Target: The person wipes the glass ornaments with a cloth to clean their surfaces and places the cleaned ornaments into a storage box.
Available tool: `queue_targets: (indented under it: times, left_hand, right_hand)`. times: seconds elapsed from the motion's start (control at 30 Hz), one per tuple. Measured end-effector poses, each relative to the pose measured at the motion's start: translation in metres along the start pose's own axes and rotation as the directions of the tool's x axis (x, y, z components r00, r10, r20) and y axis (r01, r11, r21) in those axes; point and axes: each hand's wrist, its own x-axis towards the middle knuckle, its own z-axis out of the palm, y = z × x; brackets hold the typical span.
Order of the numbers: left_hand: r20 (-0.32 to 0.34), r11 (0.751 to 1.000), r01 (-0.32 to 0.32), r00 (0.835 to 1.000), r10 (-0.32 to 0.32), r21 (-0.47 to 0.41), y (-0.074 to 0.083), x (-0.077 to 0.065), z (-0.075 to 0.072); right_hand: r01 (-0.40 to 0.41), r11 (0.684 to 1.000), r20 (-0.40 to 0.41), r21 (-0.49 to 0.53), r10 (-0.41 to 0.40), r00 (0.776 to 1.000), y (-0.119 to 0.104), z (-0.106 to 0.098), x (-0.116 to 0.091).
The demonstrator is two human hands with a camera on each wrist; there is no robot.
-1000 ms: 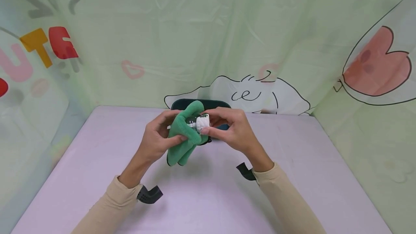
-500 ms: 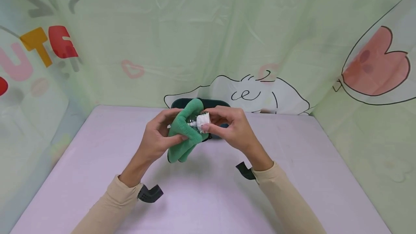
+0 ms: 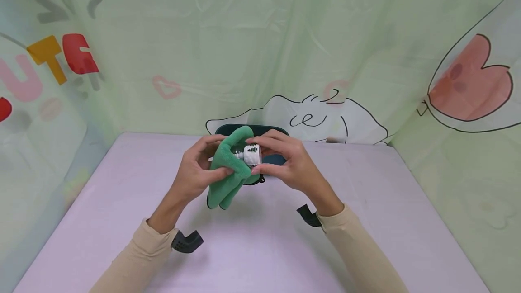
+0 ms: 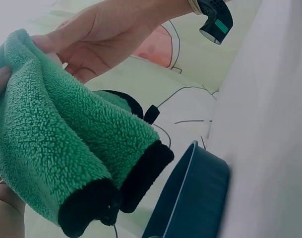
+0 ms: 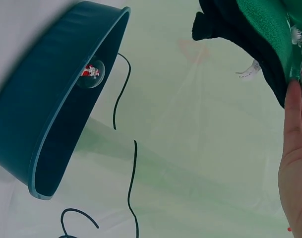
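Above the table, my left hand [image 3: 199, 164] grips a green towel [image 3: 228, 162] with black edging, folded around the clear part of a small snow globe. Its white base [image 3: 252, 155], printed with dark green trees, sticks out of the cloth to the right. My right hand [image 3: 285, 155] pinches this base between the thumb below and the fingers above. In the left wrist view the towel [image 4: 51, 129] hangs in folds and hides the globe. Only a sliver of the globe shows at the right edge of the right wrist view.
Behind the hands stands a dark blue basin [image 5: 46, 69] at the table's back edge. Inside it lies another clear globe [image 5: 93, 74] with a red and white figure. A pale lilac cloth covers the table [image 3: 252, 248]; printed curtains [image 3: 228, 49] enclose it.
The base has turned in my right hand, so its green tree print faces the head camera. My right fingers have shifted around it. The left hand keeps its hold on the towel.
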Motion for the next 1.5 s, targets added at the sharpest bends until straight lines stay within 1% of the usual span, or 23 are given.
queue_targets:
  times: [0.13,0.23,0.37,0.5,0.73,0.87,1.1,1.23,1.5]
  left_hand:
    - [-0.011,1.0,0.009,1.0,-0.009,-0.01,0.0006,-0.0001,-0.0007]
    - [-0.019,1.0,0.019,1.0,-0.02,-0.018,0.001,-0.0004,-0.001]
    - [-0.029,0.998,0.047,0.998,-0.048,-0.031,0.0012,-0.0008,-0.0012]
    - [-0.036,0.996,0.075,0.996,-0.077,-0.046,0.0013,-0.0008,-0.001]
    - [-0.035,0.99,0.118,0.992,-0.121,-0.082,0.0025,0.0002,-0.0013]
    - [-0.029,0.985,0.141,0.989,-0.145,-0.096,0.0031,0.0008,-0.002]
    - [-0.017,0.981,0.171,0.985,-0.173,-0.092,0.0007,0.0014,-0.0041]
    - [-0.023,0.977,0.194,0.98,-0.196,-0.09,-0.0001,0.0018,-0.0045]
    - [-0.026,0.974,0.201,0.979,-0.204,-0.102,0.0002,0.001,-0.0048]
  right_hand:
    - [0.047,0.999,-0.002,-0.024,-0.047,0.999,0.0006,0.001,0.0004]
    - [0.067,0.997,-0.003,-0.033,-0.067,0.998,0.0005,0.001,0.0007]
    - [0.092,0.993,-0.004,-0.068,-0.093,0.996,0.0002,0.0008,0.001]
    - [0.134,0.985,-0.004,-0.109,-0.135,0.991,0.0017,0.0007,0.0013]
    - [0.186,0.972,-0.011,-0.143,-0.189,0.982,0.0038,0.0006,0.0023]
    - [0.193,0.969,-0.011,-0.153,-0.197,0.98,0.005,0.0009,0.0024]
    - [0.2,0.968,-0.011,-0.154,-0.204,0.979,0.0065,0.0013,0.0027]
    - [0.195,0.968,0.001,-0.154,-0.198,0.98,0.007,0.0011,0.0031]
    - [0.191,0.968,0.032,-0.164,-0.189,0.982,0.0079,-0.0007,0.0028]
